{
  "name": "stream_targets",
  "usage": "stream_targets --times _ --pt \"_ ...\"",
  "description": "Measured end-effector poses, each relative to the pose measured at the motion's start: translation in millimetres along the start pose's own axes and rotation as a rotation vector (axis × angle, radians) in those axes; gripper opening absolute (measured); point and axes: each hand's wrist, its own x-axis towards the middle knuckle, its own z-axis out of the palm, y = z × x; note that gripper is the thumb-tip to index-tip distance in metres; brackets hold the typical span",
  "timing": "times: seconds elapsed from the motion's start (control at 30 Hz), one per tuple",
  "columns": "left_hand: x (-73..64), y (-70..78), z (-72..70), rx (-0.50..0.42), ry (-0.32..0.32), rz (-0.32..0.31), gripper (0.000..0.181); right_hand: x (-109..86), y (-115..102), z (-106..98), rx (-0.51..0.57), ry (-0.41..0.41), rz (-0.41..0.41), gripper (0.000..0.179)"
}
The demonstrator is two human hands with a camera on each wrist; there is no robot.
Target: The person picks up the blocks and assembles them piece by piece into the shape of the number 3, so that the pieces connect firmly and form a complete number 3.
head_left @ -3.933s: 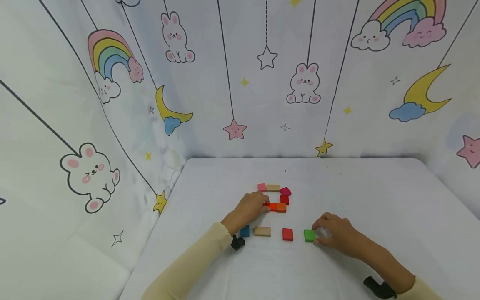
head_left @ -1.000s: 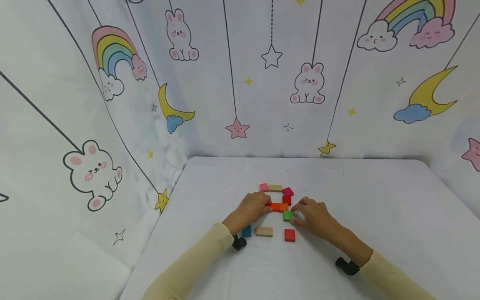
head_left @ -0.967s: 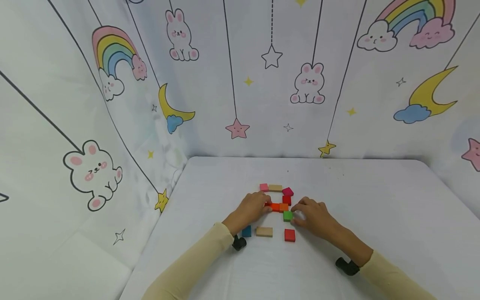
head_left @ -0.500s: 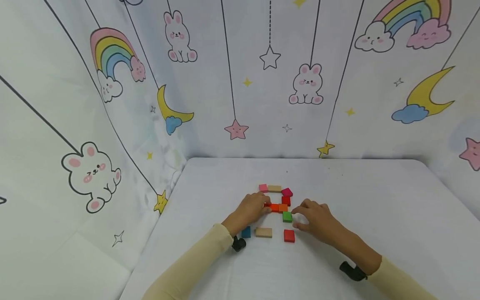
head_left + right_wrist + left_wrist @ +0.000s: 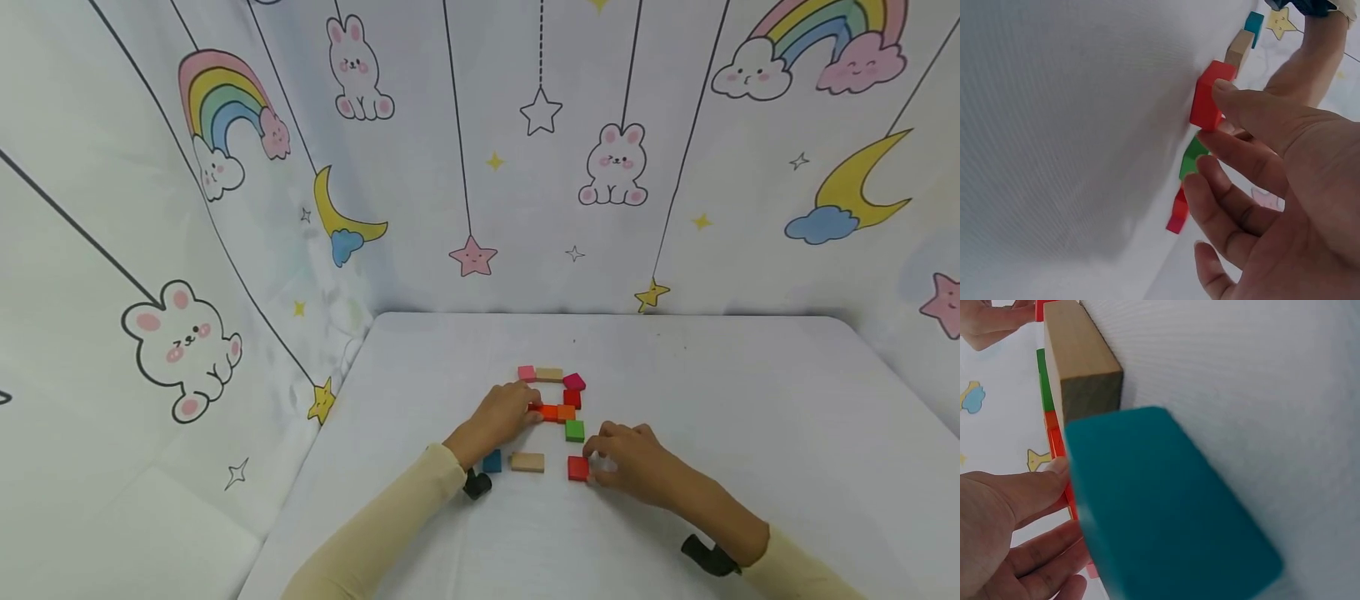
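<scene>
My left hand (image 5: 498,418) pinches the left end of a row of orange-red blocks (image 5: 550,413); its fingers cover part of that row. An orange block (image 5: 566,413) ends the row, with a green block (image 5: 574,431) just below it. My right hand (image 5: 637,462) holds a red square block (image 5: 577,468) at its right side. In the right wrist view, the thumb lies on the red block (image 5: 1209,100) and the index finger touches its lower end. A teal block (image 5: 1160,506) looms large in the left wrist view, beside a plain wooden block (image 5: 1082,353).
Above the row, a pink block (image 5: 527,374), a wooden block (image 5: 550,375), a crimson pentagonal block (image 5: 574,382) and a red block (image 5: 572,399) form a curve. A white cloth covers the table (image 5: 750,400). A patterned curtain (image 5: 420,167) hangs behind it.
My right hand brought the green block left to below the orange one and let go. It then moved toward me and took hold of the red square block. My left hand stayed put.
</scene>
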Motion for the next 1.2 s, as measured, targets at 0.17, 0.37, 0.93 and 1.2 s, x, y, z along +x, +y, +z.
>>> stream_targets --times 0.17,0.37,0.93,1.2 --pt "0.5 0.1 0.1 -0.004 0.004 0.003 0.026 1.7 0.1 4.6 -0.015 0.0 0.014 0.031" --pt "0.3 0.0 -0.1 -0.011 0.004 0.007 0.026 1.4 -2.1 4.9 0.006 0.017 0.027 0.03" --pt "-0.1 0.2 -1.0 -0.005 0.013 0.024 0.025 5.2 2.4 8.2 -0.018 0.068 0.051 0.028" --pt "-1.1 0.1 -1.4 -0.008 0.008 0.014 0.026 6.4 3.4 8.4 -0.021 0.076 0.057 0.028"
